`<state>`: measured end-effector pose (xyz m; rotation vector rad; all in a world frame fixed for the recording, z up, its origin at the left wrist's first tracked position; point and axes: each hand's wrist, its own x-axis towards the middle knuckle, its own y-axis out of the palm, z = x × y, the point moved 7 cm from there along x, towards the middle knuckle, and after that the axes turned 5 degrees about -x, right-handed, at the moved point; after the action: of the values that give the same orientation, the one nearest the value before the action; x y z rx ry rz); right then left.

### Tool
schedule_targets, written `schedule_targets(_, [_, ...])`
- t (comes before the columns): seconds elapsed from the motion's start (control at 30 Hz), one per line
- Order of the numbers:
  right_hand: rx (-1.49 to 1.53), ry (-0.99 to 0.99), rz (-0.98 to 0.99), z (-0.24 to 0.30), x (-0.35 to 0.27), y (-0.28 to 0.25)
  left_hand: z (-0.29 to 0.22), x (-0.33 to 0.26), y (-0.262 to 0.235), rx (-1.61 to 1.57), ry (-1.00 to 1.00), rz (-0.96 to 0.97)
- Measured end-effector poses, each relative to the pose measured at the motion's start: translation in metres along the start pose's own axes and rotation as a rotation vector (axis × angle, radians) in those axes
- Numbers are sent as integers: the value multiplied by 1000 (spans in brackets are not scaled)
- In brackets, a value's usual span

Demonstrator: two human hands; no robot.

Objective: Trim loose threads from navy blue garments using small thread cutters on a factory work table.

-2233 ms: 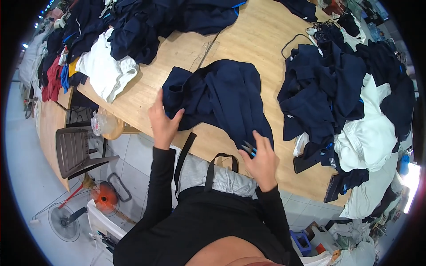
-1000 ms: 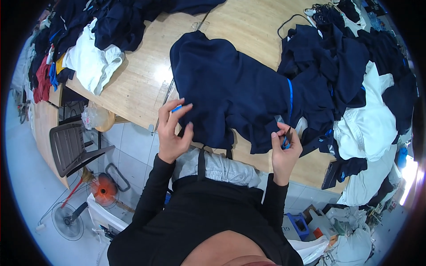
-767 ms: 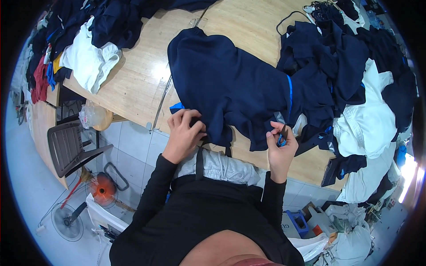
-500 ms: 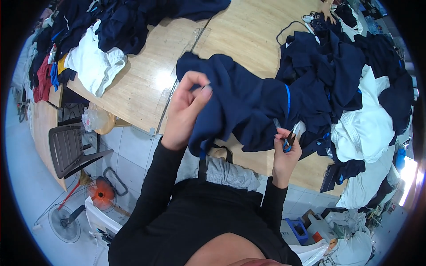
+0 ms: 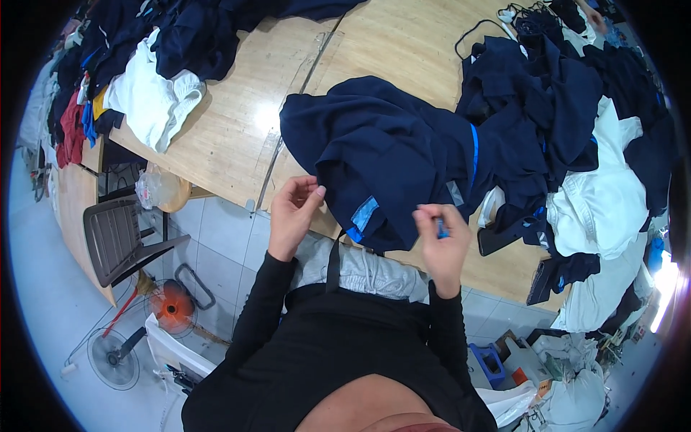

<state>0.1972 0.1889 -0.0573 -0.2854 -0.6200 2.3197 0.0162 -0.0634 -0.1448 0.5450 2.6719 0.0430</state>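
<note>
A navy blue garment [image 5: 389,155] lies bunched on the table in front of me, with a bright blue strip across it and a light blue patch [image 5: 365,213] showing near its front edge. My left hand [image 5: 291,216] is at the garment's left edge, thumb and fingertips brought together. Whether fabric is between them I cannot tell. My right hand [image 5: 444,248] is closed above the garment's front right part. It holds small thread snips [image 5: 441,229], of which only a blue bit shows. Close to that hand, a small grey label [image 5: 454,193] lies on the navy cloth.
More navy clothes [image 5: 518,93] and a white garment [image 5: 601,194] are heaped on the right. A dark phone-like slab [image 5: 497,241] lies by the table's front edge. Another white garment [image 5: 155,97] is at far left. A brown chair [image 5: 119,237] and an orange fan [image 5: 171,307] stand below.
My left hand has come down and nearer to me; the navy garment's left part now lies flatter, exposing the light blue patch. My right hand has turned and moved slightly left with the snips.
</note>
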Motion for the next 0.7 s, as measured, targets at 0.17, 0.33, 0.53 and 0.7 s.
schedule_targets(0.17, [-298,-185,169,6,-3,40,11,1,7,314,-36,-51])
schedule_targets(0.33, [-460,-204,191,-24,-18,34,15,4,14,-58,-146,65])
schedule_targets(0.53, [1279,702,170,-85,-22,4,4,10,19,-1261,-429,356])
schedule_targets(0.7, [1511,598,4,-65,4,-41,-31,22,7,-1247,-371,353])
